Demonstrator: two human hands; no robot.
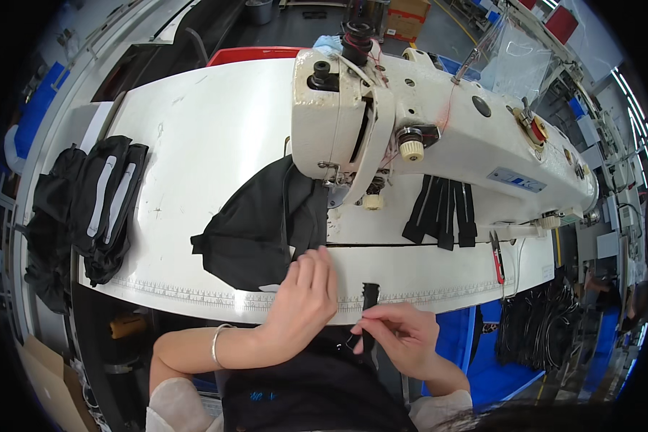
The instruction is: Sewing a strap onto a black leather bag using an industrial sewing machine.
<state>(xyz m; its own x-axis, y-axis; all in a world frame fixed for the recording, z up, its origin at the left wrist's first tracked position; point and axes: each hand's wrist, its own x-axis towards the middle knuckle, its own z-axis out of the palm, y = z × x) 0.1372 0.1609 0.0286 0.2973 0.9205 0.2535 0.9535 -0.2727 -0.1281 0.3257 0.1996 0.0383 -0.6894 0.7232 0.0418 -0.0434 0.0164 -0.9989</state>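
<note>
A black fabric piece [255, 223] lies on the white sewing table, its right part under the head of the sewing machine [338, 122]. My left hand [302, 306] is at the near edge of this fabric, fingers bent and close together on it; the thumb is hidden. Over the table's front edge, my right hand [403, 335] pinches a short black strap [370, 297] between thumb and fingers. The strap stands roughly upright, and a small dark loop, perhaps a buckle, shows beside the fingertips. The two hands are apart.
Folded black fabric pieces [104, 209] with pale strips are stacked at the left. Several black straps [445, 212] lie under the machine arm, near red-handled snips [497, 255]. A printed ruler [194, 294] follows the front edge. Black cords [540, 327] and a blue bin [500, 367] are lower right.
</note>
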